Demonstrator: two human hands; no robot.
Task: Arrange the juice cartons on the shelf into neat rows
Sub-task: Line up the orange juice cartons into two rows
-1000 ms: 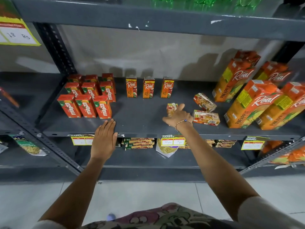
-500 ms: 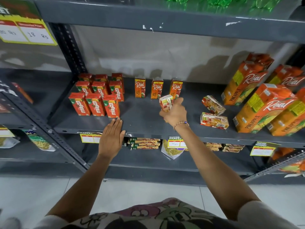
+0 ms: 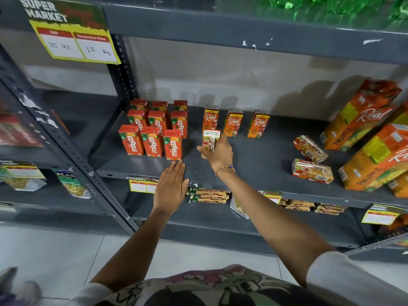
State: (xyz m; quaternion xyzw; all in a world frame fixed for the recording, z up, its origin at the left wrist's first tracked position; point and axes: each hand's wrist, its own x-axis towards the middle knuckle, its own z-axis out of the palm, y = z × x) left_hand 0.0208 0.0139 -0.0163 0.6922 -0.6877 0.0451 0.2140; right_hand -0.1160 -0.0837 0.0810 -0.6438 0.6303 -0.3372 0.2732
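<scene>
My right hand (image 3: pixel 217 152) grips a small Real juice carton (image 3: pixel 210 138), held upright over the grey shelf (image 3: pixel 254 164), just in front of the leftmost of three standing small Real cartons (image 3: pixel 234 123). My left hand (image 3: pixel 171 186) lies flat, fingers together, on the shelf's front edge below the block of red Maaza cartons (image 3: pixel 152 133), which stand in three neat rows. Two more small Real cartons lie on their sides to the right, one (image 3: pixel 310 149) behind the other (image 3: pixel 312 171).
Big Real pineapple cartons (image 3: pixel 362 113) lean at the shelf's right end. A price sign (image 3: pixel 72 32) hangs at upper left. Snack packets (image 3: pixel 208 195) lie on the lower shelf, price tags (image 3: pixel 142 185) line its edge, and green bottles (image 3: pixel 331 5) stand above.
My right hand picked a small carton up off the shelf and carried it left and back toward the standing Real cartons. My left hand stayed on the shelf edge.
</scene>
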